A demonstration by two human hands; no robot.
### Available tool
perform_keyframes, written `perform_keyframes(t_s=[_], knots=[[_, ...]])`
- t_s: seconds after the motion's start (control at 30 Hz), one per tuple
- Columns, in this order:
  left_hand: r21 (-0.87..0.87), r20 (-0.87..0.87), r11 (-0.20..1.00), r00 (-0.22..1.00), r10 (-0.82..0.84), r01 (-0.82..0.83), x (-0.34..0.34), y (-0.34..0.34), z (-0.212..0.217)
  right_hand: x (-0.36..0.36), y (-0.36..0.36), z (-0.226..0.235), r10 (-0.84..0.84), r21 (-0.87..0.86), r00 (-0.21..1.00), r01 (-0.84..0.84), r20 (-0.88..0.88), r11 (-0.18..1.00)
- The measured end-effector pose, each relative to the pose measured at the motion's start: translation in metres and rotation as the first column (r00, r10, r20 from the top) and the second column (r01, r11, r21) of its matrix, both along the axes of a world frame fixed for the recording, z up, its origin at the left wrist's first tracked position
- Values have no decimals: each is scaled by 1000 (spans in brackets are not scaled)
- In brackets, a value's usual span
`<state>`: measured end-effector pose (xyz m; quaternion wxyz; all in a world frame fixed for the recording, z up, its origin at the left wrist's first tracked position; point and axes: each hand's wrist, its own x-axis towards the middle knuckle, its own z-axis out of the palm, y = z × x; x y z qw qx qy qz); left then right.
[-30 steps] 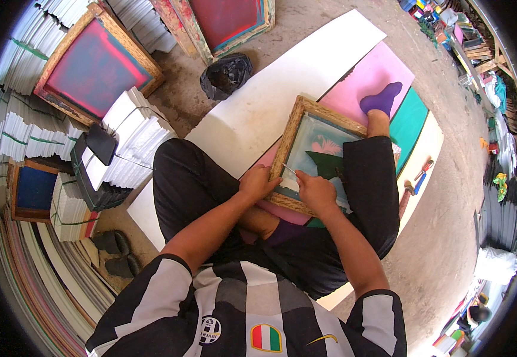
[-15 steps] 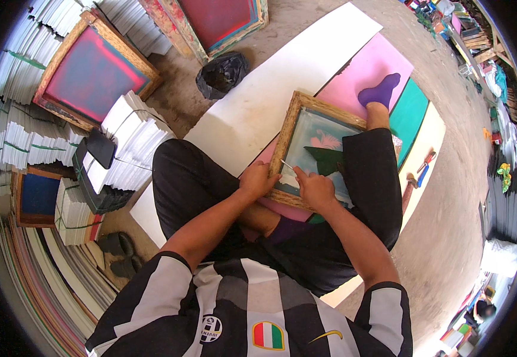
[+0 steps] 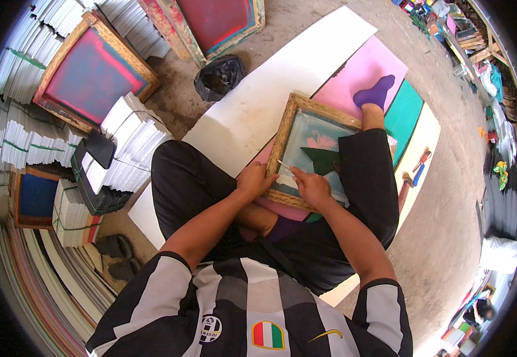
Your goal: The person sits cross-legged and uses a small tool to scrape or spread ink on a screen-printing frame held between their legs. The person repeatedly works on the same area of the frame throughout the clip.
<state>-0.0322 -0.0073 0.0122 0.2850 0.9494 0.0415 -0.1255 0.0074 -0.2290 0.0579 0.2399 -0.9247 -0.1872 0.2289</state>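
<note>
A wooden-framed screen (image 3: 278, 141) lies tilted across the sheets between my legs, its right part hidden under my right trouser leg. My left hand (image 3: 255, 181) is closed on the frame's left rail near its lower corner. In my right hand (image 3: 313, 189) is a thin, pale stick-like tool (image 3: 284, 165), pinched between the fingers. Its tip points up and left, at the inner edge of the left rail; whether it touches is too small to tell. Under the bluish pane show a pink leafy shape (image 3: 321, 140) and a dark green piece (image 3: 319, 160).
White, pink, green and cream sheets (image 3: 282, 77) cover the ground under me. Hand tools with red and blue handles (image 3: 419, 172) lie at the right. A black bag (image 3: 219, 77) stands at the far side. Bundled paper stacks (image 3: 136, 128) and another framed screen (image 3: 101, 68) fill the left.
The view has shifted slightly, so the frame and sheets sit a little further left. Both hands keep nearly the same hold, and the tool tip stays by the left rail.
</note>
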Motion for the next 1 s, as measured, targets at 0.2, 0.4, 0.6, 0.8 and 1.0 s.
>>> perform_keyframes(t_s=[0.2, 0.4, 0.6, 0.8, 1.0], knots=[[7, -5, 1000, 1000, 18, -18, -1, -3, 3, 8, -12, -34, -139, 342, 897, 298, -419, 891], [-23, -8, 999, 1000, 30, -30, 1, -1, 1, 11, -14, -29, -147, 274, 913, 263, -380, 925], [-50, -39, 998, 999, 26, -28, 0, 2, 0, 10, -10, -20, -101, 65, 995, 101, 3, 993], [-66, -32, 997, 999, 34, -36, 0, 3, -4, 18, -16, -33, -100, 179, 994, 106, -45, 978], [-53, -16, 998, 999, 39, -40, -2, 1, 2, 32, -16, -19, 73, 30, 993, -76, 91, 997]])
